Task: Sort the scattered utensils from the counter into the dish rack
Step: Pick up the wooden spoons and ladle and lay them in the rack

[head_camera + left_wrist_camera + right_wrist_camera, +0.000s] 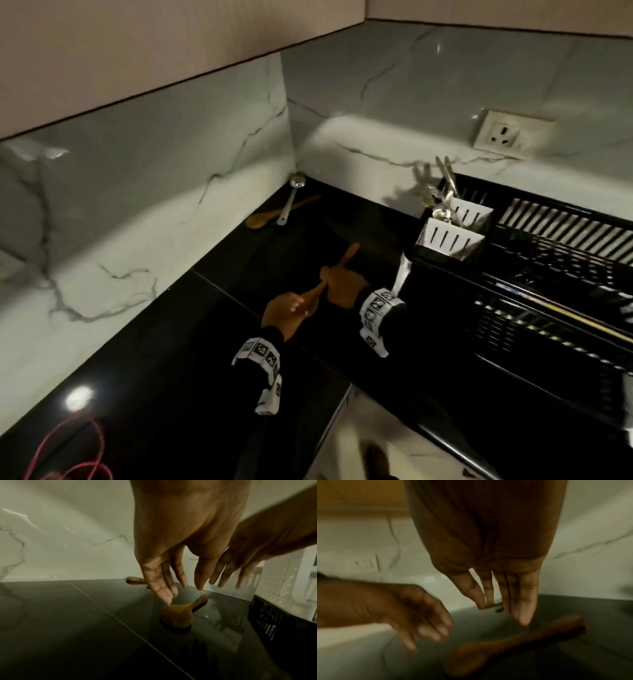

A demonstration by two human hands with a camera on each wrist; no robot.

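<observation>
A wooden spoon (313,294) (178,614) (513,642) lies on the black counter (171,359) between my hands. My left hand (289,310) (163,585) hovers over its bowl with straight fingers pointing down, the fingertips just short of it. My right hand (342,284) (505,601) hangs over the handle, fingers straight, holding nothing. A second wooden spoon (263,217) (135,579) and a metal ladle (291,202) lie in the back corner. The black dish rack (548,274) stands on the right, with white cutlery holders (448,236) that hold metal utensils (445,192).
Marble walls close off the counter at the left and the back. A shiny metal piece (401,272) leans by the rack's near corner. A wall socket (503,135) sits above the rack. Red cable (68,455) lies at the front left, near the counter edge.
</observation>
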